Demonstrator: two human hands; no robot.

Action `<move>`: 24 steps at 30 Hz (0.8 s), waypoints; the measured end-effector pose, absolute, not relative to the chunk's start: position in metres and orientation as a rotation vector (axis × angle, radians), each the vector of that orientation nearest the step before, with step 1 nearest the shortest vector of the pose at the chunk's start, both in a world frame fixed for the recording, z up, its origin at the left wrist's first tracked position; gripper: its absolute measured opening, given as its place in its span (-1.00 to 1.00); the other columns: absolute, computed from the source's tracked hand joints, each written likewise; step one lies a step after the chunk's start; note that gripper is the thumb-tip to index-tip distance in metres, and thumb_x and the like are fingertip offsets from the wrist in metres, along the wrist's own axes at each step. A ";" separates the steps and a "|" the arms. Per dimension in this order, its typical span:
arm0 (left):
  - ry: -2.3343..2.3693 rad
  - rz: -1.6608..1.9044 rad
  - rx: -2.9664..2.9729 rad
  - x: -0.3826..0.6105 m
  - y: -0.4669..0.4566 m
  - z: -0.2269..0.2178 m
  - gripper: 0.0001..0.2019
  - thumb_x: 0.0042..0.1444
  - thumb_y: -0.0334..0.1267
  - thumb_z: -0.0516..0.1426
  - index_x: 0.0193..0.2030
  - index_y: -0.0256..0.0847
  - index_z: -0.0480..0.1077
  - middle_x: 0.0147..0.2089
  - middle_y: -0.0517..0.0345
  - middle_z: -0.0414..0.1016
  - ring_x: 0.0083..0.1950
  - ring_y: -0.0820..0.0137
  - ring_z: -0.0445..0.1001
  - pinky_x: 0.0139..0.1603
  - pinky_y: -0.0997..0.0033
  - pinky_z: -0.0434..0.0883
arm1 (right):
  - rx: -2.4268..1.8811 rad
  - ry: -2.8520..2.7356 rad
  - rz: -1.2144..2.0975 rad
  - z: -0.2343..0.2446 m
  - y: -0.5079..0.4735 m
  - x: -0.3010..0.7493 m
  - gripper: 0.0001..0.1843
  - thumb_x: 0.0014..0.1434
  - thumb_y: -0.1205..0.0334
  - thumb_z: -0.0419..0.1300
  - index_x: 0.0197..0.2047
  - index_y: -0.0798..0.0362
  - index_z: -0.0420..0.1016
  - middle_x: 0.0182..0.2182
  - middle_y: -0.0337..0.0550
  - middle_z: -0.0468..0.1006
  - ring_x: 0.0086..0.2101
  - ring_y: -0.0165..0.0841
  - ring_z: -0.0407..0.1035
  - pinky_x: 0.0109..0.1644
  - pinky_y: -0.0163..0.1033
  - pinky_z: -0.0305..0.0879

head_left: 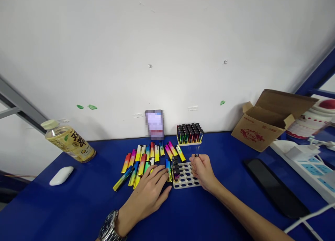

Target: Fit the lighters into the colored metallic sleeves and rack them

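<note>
My right hand (202,169) is closed round a lighter whose black top (196,155) sticks out above the fist. It is over the right side of a white tray (186,185) with rows of oval holes. A few lighters with black tops (176,167) stand upright along the tray's left column. My left hand (151,185) lies with fingers stretched out over the near edge of a loose pile of shiny, multicoloured lighters (142,163). A blue and yellow lighter (168,167) lies between its fingertips and the tray. What is under the palm is hidden.
Against the wall, a second tray (190,143) holds several upright lighters, beside a leaning phone (155,125). A drink bottle (70,143) and white case (61,176) lie left. On the right are an open carton (258,129), a dark phone (274,187) and a power strip (311,167).
</note>
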State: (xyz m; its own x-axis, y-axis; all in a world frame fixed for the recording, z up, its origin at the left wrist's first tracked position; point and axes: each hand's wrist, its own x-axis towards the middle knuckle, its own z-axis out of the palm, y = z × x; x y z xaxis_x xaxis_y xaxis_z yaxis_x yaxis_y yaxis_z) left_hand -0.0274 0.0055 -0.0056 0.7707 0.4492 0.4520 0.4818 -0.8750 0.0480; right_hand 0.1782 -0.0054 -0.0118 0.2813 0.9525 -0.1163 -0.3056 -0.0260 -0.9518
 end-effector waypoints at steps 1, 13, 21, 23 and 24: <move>-0.760 -0.707 -2.892 -0.027 0.005 -0.005 -0.77 0.26 -0.26 0.02 -0.01 -0.26 0.37 -0.03 0.00 0.53 0.09 0.21 0.42 0.16 0.05 0.36 | -1.165 -0.751 1.168 -0.012 -0.005 0.178 -0.70 -0.16 0.18 0.10 -0.71 -0.02 0.01 -0.80 -0.50 -0.06 -0.76 -0.63 -0.23 -0.74 -0.44 -0.28; -0.723 -0.699 -2.878 -0.026 0.006 -0.001 -0.78 0.26 -0.31 0.01 -0.04 -0.27 0.39 -0.16 0.00 0.52 -0.03 0.20 0.42 0.02 0.09 0.43 | -1.070 -0.960 1.178 -0.018 -0.005 0.184 -0.54 -0.05 -0.10 0.25 -0.63 0.04 0.16 -0.72 -0.44 0.00 -0.69 -0.58 -0.15 -0.67 -0.40 -0.16; -0.729 -0.779 -2.860 -0.026 0.006 0.000 -0.81 0.25 -0.33 0.02 -0.16 -0.22 0.46 -0.23 0.04 0.50 -0.06 0.26 0.42 -0.01 0.13 0.43 | -1.013 -1.154 0.982 -0.006 -0.006 0.191 -0.63 0.16 -0.12 0.16 -0.27 0.05 0.48 -0.42 -0.21 0.38 -0.40 -0.39 0.26 -0.29 -0.28 0.25; -0.739 -0.799 -2.844 -0.026 0.007 0.000 -0.83 0.24 -0.33 0.03 -0.26 -0.23 0.45 -0.26 0.05 0.49 -0.09 0.26 0.42 -0.03 0.13 0.42 | -1.026 -1.284 0.893 -0.001 -0.007 0.197 -0.69 -0.01 -0.03 0.34 -0.40 0.05 0.48 -0.43 -0.21 0.38 -0.37 -0.37 0.27 -0.29 -0.27 0.25; -0.747 -0.799 -2.834 -0.026 0.007 0.000 -0.83 0.24 -0.34 0.03 -0.30 -0.23 0.44 -0.28 0.06 0.48 -0.12 0.27 0.42 -0.04 0.13 0.41 | -1.036 -1.349 0.862 0.001 -0.008 0.200 -0.70 -0.08 0.02 0.39 -0.47 0.07 0.47 -0.45 -0.23 0.37 -0.39 -0.37 0.26 -0.32 -0.28 0.24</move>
State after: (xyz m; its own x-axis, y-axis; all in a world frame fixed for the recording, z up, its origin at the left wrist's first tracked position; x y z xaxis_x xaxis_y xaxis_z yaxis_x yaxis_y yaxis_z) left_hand -0.0261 0.0067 0.0003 0.7414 0.4302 0.5151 0.4846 -0.8741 0.0325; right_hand 0.1997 -0.0080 0.0014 0.0631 0.9377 0.3415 0.0841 0.3360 -0.9381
